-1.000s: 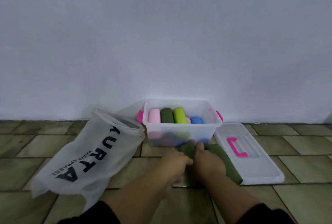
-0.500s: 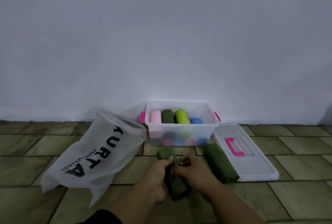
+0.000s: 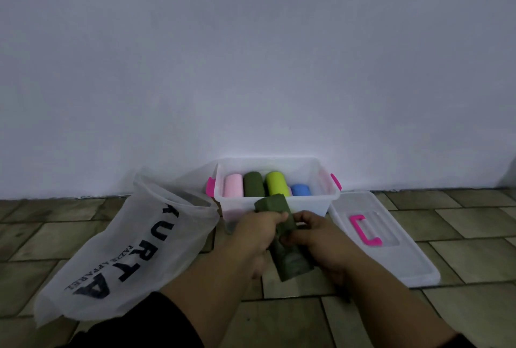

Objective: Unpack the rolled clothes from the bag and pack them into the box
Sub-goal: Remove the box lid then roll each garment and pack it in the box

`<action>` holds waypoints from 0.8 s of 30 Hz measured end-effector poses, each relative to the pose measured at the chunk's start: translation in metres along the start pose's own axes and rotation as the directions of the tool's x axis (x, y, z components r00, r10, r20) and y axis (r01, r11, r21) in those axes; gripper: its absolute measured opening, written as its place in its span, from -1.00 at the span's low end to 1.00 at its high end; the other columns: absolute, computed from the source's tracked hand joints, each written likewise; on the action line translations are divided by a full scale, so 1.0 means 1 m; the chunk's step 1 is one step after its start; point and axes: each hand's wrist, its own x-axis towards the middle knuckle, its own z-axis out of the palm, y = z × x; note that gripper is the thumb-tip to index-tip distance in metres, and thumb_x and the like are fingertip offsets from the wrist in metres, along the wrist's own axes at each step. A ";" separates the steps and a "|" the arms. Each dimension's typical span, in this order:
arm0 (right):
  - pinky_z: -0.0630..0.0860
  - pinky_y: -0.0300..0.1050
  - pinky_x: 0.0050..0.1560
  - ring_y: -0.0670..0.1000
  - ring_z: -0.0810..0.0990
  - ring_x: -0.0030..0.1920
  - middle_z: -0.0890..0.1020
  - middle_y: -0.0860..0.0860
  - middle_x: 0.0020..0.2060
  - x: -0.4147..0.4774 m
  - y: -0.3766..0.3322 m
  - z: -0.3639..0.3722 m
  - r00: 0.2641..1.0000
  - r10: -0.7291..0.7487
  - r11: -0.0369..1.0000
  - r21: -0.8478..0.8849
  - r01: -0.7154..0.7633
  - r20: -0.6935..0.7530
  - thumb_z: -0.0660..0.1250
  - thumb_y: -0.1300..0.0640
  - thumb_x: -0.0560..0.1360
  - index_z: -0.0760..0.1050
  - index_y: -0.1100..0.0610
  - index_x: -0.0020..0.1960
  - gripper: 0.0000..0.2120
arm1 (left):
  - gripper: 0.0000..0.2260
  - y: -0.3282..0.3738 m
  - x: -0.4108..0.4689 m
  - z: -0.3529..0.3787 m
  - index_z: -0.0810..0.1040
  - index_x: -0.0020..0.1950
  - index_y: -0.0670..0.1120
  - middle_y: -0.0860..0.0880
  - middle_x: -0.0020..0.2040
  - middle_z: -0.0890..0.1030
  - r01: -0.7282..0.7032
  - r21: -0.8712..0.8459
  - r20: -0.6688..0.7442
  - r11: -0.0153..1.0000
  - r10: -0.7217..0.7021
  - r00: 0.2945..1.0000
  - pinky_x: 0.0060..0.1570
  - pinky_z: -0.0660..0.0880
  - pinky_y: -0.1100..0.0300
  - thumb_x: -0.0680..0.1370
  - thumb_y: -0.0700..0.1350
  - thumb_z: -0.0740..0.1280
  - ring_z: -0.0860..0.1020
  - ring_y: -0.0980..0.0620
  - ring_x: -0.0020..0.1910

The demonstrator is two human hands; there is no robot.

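Observation:
A dark green rolled cloth point(image 3: 290, 258) is held just above the floor, in front of the box, with its far end near the box's front rim. My left hand point(image 3: 257, 233) grips it from the left and my right hand point(image 3: 321, 238) grips it from the right. The clear plastic box point(image 3: 312, 205) with pink latches stands open against the wall. Inside it lie a pink roll point(image 3: 233, 185), a dark green roll point(image 3: 253, 184), a lime roll point(image 3: 276, 182) and a blue roll point(image 3: 300, 189). The white translucent bag point(image 3: 125, 250) with black lettering lies on the floor to the left, its mouth toward the box.
The box's clear lid point(image 3: 391, 250) with a pink handle point(image 3: 364, 230) lies flat on the tiled floor point(image 3: 460, 258) right of the box. A plain white wall point(image 3: 251, 68) rises directly behind the box and bag.
Both hands picked one dark green roll up from the floor and lifted it toward the box. The second green roll that lay beside the lid is now out of sight behind my right hand.

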 end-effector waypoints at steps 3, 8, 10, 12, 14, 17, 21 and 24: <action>0.59 0.02 0.05 0.07 0.64 -0.04 0.67 0.04 -0.06 0.004 -0.001 -0.011 0.998 0.018 0.922 -0.388 0.009 0.066 0.47 0.23 0.32 0.55 0.08 0.09 -0.65 | -0.52 0.009 0.009 -0.014 0.47 0.28 -0.22 -0.17 0.22 0.56 -0.080 0.254 -0.012 0.964 0.086 0.996 0.11 0.52 0.02 0.42 -0.11 0.46 0.56 -0.14 0.12; 0.48 -0.27 0.04 -0.12 0.52 0.02 0.55 -0.10 0.05 0.004 0.018 0.011 0.943 0.135 0.642 -0.752 0.150 0.303 0.37 0.20 0.42 0.44 -0.08 0.22 -0.59 | -0.60 0.005 0.000 -0.051 0.46 0.27 -0.09 -0.10 0.19 0.51 -0.198 0.560 0.003 0.804 0.237 0.972 0.22 0.46 0.02 0.45 -0.12 0.41 0.49 -0.07 0.15; 0.48 -0.07 0.19 -0.01 0.51 0.12 0.54 -0.03 0.15 0.010 0.024 0.025 0.939 0.101 0.548 -0.806 0.224 0.330 0.34 0.20 0.44 0.45 -0.06 0.24 -0.60 | -0.79 -0.001 -0.003 -0.059 0.53 0.15 -0.10 -0.08 0.08 0.57 -0.226 0.594 0.081 0.772 0.222 0.972 0.04 0.54 0.15 0.51 -0.19 0.34 0.55 -0.02 0.01; 0.48 -0.02 0.22 0.02 0.52 0.12 0.56 0.01 0.15 0.014 0.026 0.033 0.943 0.054 0.517 -0.817 0.256 0.330 0.32 0.19 0.46 0.48 -0.03 0.23 -0.64 | -0.87 -0.006 -0.007 -0.061 0.56 0.07 -0.12 -0.05 -0.08 0.59 -0.214 0.605 0.164 0.767 0.144 0.976 -0.20 0.54 0.33 0.55 -0.21 0.29 0.56 0.06 -0.16; 0.49 -0.02 0.22 0.02 0.53 0.13 0.57 0.02 0.17 0.013 0.027 0.034 0.951 0.030 0.519 -0.818 0.247 0.306 0.32 0.18 0.46 0.49 -0.01 0.23 -0.65 | -0.85 -0.015 -0.005 -0.063 0.58 0.08 -0.15 -0.07 -0.07 0.61 -0.234 0.674 0.218 0.701 0.115 0.969 -0.06 0.53 0.27 0.58 -0.16 0.26 0.56 0.02 -0.10; 0.45 -0.08 0.26 -0.02 0.49 0.20 0.52 -0.07 0.25 0.005 0.032 0.030 0.974 -0.088 0.581 -0.784 0.219 0.208 0.36 0.08 0.41 0.44 -0.08 0.27 -0.57 | -0.74 -0.021 0.001 -0.064 0.56 0.20 -0.14 -0.13 0.17 0.60 -0.235 0.749 0.219 0.619 0.104 0.970 0.22 0.44 0.09 0.62 -0.07 0.19 0.54 -0.09 0.16; 0.38 -0.02 0.31 0.00 0.38 0.31 0.40 -0.06 0.34 -0.015 0.053 0.048 0.980 -0.198 0.559 -0.823 0.101 -0.014 0.31 -0.40 0.14 0.29 -0.18 0.33 -0.20 | -0.62 -0.027 0.006 -0.065 0.53 0.25 -0.15 -0.14 0.24 0.57 -0.184 0.746 0.221 0.640 0.023 0.975 0.31 0.38 0.03 0.65 0.04 0.08 0.51 -0.10 0.22; 0.37 0.08 0.30 0.05 0.29 0.37 0.32 -0.04 0.39 -0.017 0.065 0.074 0.968 -0.228 0.532 -0.846 0.032 -0.107 0.22 -0.52 0.06 0.14 -0.22 0.37 -0.07 | -0.57 -0.030 0.003 -0.063 0.51 0.30 -0.07 -0.09 0.32 0.51 -0.139 0.697 0.199 0.704 -0.003 0.980 0.32 0.32 0.14 0.63 0.14 0.05 0.47 -0.04 0.27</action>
